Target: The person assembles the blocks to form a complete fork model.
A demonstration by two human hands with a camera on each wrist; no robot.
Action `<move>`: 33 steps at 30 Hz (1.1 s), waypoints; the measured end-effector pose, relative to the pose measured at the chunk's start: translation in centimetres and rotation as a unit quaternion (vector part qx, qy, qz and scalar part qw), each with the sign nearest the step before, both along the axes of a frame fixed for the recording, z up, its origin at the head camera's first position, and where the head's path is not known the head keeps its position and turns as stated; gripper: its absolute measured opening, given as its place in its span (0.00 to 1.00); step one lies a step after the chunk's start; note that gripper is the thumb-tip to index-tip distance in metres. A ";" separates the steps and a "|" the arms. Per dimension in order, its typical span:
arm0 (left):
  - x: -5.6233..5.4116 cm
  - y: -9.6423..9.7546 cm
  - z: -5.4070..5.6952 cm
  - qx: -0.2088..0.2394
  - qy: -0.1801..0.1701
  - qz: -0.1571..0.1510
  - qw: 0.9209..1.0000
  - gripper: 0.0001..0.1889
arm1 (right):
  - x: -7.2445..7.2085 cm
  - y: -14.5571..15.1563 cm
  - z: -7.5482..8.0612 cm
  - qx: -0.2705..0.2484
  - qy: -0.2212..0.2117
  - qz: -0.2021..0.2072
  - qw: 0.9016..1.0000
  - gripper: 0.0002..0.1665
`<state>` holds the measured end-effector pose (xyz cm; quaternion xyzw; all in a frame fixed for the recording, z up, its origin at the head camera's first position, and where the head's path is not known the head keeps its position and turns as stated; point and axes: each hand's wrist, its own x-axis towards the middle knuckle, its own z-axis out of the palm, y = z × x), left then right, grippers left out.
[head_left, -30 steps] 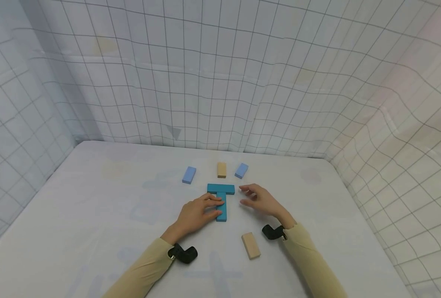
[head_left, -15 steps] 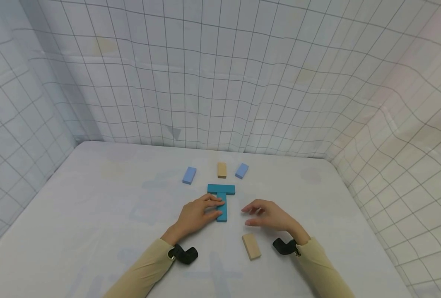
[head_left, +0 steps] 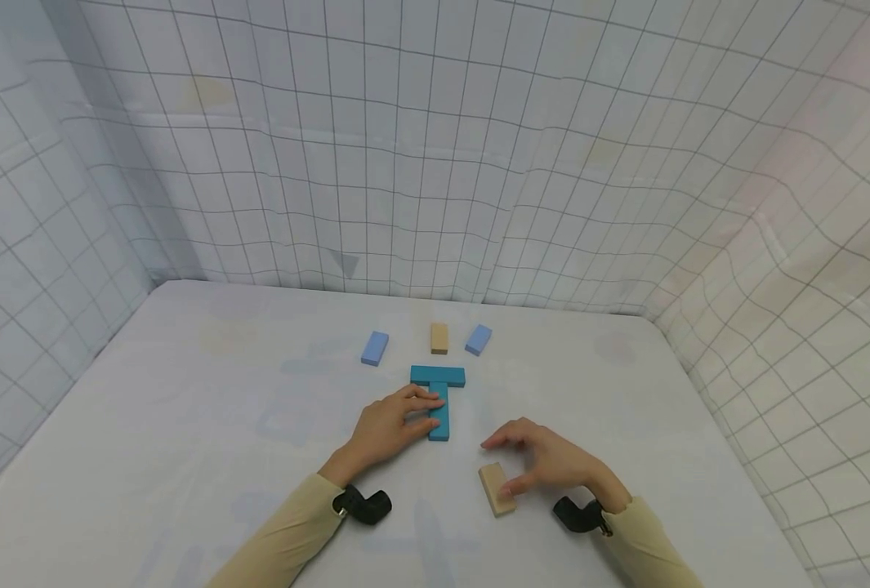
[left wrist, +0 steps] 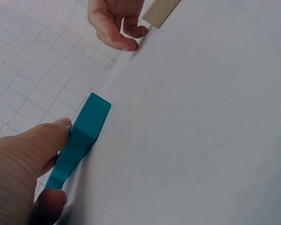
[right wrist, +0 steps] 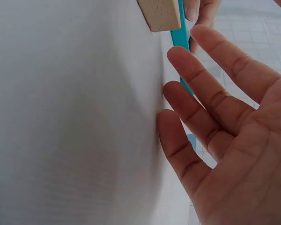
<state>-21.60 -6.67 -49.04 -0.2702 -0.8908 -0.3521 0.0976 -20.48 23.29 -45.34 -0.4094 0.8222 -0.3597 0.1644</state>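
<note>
Two teal blocks lie as a T on the white cloth in the head view: a crosswise block (head_left: 438,376) at the top and an upright block (head_left: 441,418) below it. My left hand (head_left: 385,427) rests its fingertips and thumb on the upright one from the left. In the left wrist view the thumb lies against that teal block (left wrist: 90,119). My right hand (head_left: 552,459) is spread beside a pale wooden block (head_left: 490,480), its thumb overlapping the block in the head view. From the right wrist, bare fingers show below the wooden block (right wrist: 160,15), nothing between them.
Behind the T stand a blue block (head_left: 375,348) at left, a yellowish wooden block (head_left: 439,338) in the middle and another blue block (head_left: 479,340) at right. Grid-patterned curtains (head_left: 405,163) surround the cloth-covered table (head_left: 221,392) at the back and both sides.
My right hand has moved away from beside the teal T, back toward me, to the pale wooden block, and its thumb and fingers have spread apart. The left hand stays in place.
</note>
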 end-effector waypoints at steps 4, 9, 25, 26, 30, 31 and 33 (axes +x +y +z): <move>0.0 0.0 0.0 -0.001 0.003 0.002 1.000 0.19 | 0.4 0.2 -0.2 -0.008 0.015 0.020 1.000 0.34; 0.0 0.0 0.0 0.001 0.003 -0.001 1.000 0.19 | 0.8 0.4 -0.3 -0.001 0.033 0.038 0.999 0.35; 0.1 0.0 0.1 0.003 -0.003 -0.001 1.000 0.19 | 1.4 0.5 -0.7 -0.011 0.045 0.048 0.998 0.36; 0.1 0.0 0.1 0.002 -0.002 -0.001 1.000 0.19 | 1.5 0.4 -0.7 -0.011 0.042 0.044 0.998 0.36; 0.1 0.0 0.1 0.003 0.000 -0.001 1.000 0.19 | 1.6 0.3 -0.8 -0.005 0.037 0.028 0.999 0.36; 0.1 0.0 0.1 0.003 0.001 -0.001 1.000 0.19 | 1.6 0.3 -0.8 -0.003 0.038 0.024 0.999 0.36; 0.1 0.0 0.1 0.002 0.000 0.000 1.000 0.19 | 1.6 0.2 -0.8 0.001 0.046 0.018 0.999 0.36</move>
